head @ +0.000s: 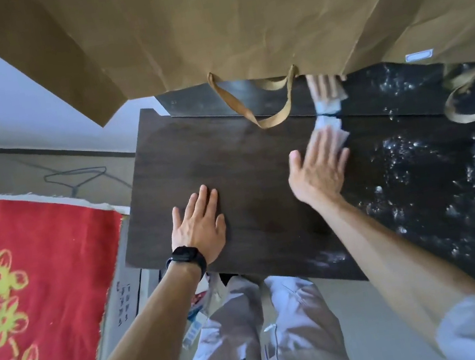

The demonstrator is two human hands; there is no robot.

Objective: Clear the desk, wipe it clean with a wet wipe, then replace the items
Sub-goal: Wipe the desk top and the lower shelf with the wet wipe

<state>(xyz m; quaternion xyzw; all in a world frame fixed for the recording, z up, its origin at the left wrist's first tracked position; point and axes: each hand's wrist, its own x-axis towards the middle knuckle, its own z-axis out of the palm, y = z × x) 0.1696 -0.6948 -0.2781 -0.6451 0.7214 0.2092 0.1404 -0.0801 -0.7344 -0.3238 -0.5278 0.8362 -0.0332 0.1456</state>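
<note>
A dark wooden desk (pixel 242 160) fills the middle of the view. My left hand (pixel 199 224), with a black watch on its wrist, lies flat and open on the desk's left part, holding nothing. My right hand (pixel 319 169) presses a white wet wipe (pixel 329 128) onto the desk near its back edge, the fingers spread over the wipe. The glossy back panel (pixel 371 88) mirrors the hand and wipe. White dusty specks (pixel 410 169) cover the desk's right half, while the left half looks smooth and dark.
A large brown paper bag (pixel 220 25) hangs across the top of the view, its looped handles (pixel 253 111) dangling over the desk's back edge. A red rug with yellow flowers (pixel 26 278) lies on the floor at left. A dark cable (pixel 75 177) runs along the wall.
</note>
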